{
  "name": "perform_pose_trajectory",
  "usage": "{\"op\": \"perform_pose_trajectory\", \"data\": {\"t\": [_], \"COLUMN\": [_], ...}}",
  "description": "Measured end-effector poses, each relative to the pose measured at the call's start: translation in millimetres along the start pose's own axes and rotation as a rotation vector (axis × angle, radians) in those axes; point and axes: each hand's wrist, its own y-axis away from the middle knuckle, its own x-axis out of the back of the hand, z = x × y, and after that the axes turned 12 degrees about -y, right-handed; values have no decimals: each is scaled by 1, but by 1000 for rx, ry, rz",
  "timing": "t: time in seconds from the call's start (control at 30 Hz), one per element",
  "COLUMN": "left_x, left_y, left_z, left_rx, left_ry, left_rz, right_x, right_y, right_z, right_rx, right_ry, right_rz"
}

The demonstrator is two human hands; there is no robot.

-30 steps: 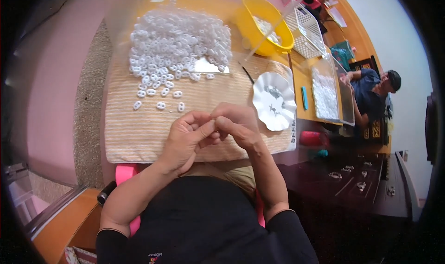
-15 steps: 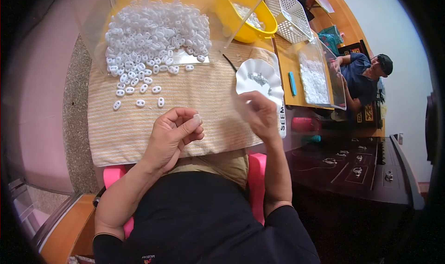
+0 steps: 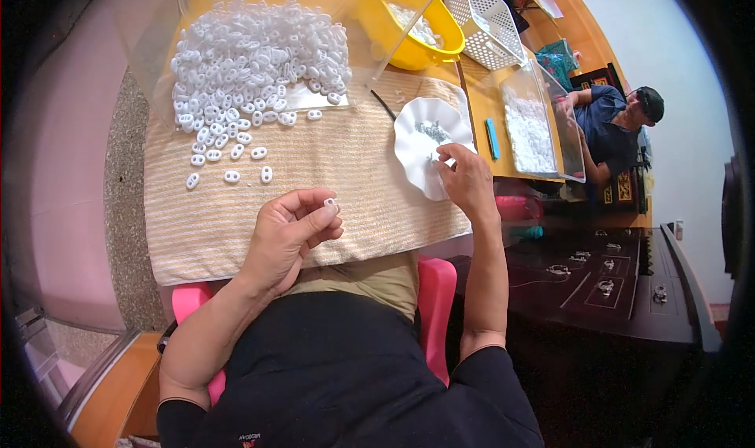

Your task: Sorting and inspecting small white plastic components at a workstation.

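Note:
My left hand point(image 3: 292, 226) is closed in front of my body. Between its thumb and forefinger it pinches a small white two-hole plastic piece point(image 3: 330, 202), mostly covered by the fingers. My right hand point(image 3: 467, 179) reaches over the near right rim of a white wavy-edged dish point(image 3: 410, 165). Its thumb and fingertips are drawn together inside the dish, and what they grip is too small to name. Small grey, metallic-looking bits point(image 3: 431, 131) lie in that dish. A big heap of white two-hole pieces point(image 3: 259, 51) spills from a clear box onto the striped towel point(image 3: 330, 165).
Behind the dish stand a yellow tub point(image 3: 401, 43) and a white perforated basket point(image 3: 481, 23). A turquoise tool point(image 3: 492, 139) lies on the tabletop beside a clear box of white pieces point(image 3: 528, 133). Another person point(image 3: 609, 121) sits at the far right, past a dark cabinet point(image 3: 598, 283).
My right hand has gone from a blurred sweep below the dish to its near right side, with fingertips inside. The left hand keeps its pinch. The whole view has shifted slightly.

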Motion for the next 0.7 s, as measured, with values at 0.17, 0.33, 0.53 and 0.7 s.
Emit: {"op": "perform_pose_trajectory", "data": {"t": [0.17,0.33,0.53,0.7], "left_x": [1,-2,-1,-3], "left_y": [-1,0,1,1], "left_z": [-2,0,-1,-2], "left_rx": [-1,26,24,16], "left_ry": [-8,-47,-57,-87], "left_rz": [-21,11,-19,-22], "right_x": [2,-2,-1,2], "right_y": [-3,-10,-16,-22], "right_z": [-1,-8,-13,-15], "right_rx": [8,41,45,32], "right_ry": [16,64,125,147], "right_rz": [-23,-60,-140,-186]}}
